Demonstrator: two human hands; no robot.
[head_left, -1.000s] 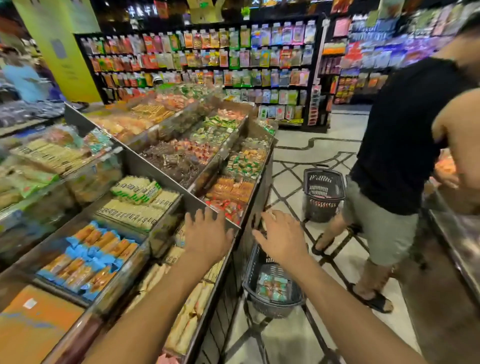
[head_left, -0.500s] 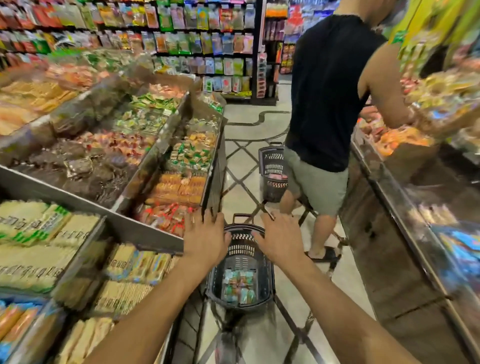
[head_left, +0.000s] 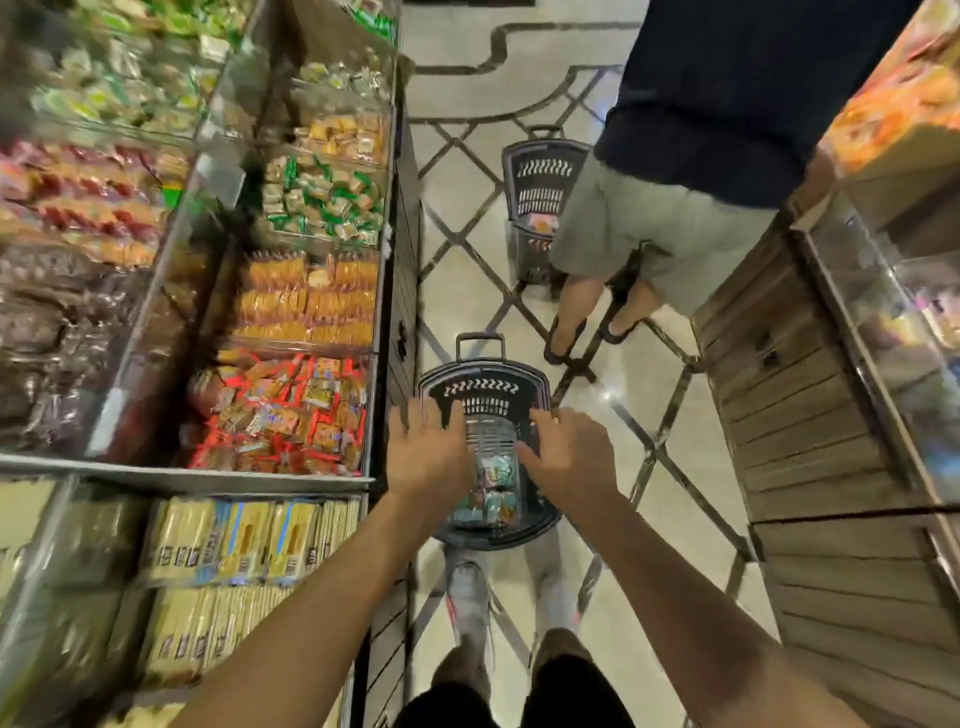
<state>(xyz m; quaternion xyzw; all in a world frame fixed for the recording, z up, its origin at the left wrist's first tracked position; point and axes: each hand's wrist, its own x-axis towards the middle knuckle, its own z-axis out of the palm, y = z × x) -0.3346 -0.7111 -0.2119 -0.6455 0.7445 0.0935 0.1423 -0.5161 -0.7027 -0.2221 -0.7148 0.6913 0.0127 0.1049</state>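
Left hand: the left hand (head_left: 426, 452) is stretched out palm down over the left side of the basket, fingers straight and spread, holding nothing.
Right hand: the right hand (head_left: 566, 457) mirrors it over the right side, fingers splayed and released, nothing in it.
Contact: the fingertips of both lie over the rim; I cannot tell whether they touch it or hover just above.
Shopping basket: the dark plastic shopping basket (head_left: 485, 387) stands on the tiled floor (head_left: 467, 280) in the aisle, just beside the foot of the snack counter and directly in front of the person's shoes (head_left: 467, 587).
Pull handle: a pull handle (head_left: 480, 340) sticks up at its far end.
Contents: a few wrapped packets (head_left: 488, 493) lie in the bottom, seen between the two hands.
Snack counter: on the person's left, the snack counter (head_left: 270, 480) is split into clear-walled bins.
Nearest bin: red-and-orange packets (head_left: 280, 410), level with the left hand.
Beyond it: orange biscuit packs (head_left: 311, 296), then green-and-white packets (head_left: 322, 200).
Lower tier: yellow packs (head_left: 244, 535) beside the left forearm.
Second shopper: a person in grey shorts (head_left: 675, 234) stands further up the aisle, facing the wooden counter (head_left: 810, 415) on the right.
Second basket: a second basket (head_left: 545, 171) stands just beside that person's legs, well apart from the first.
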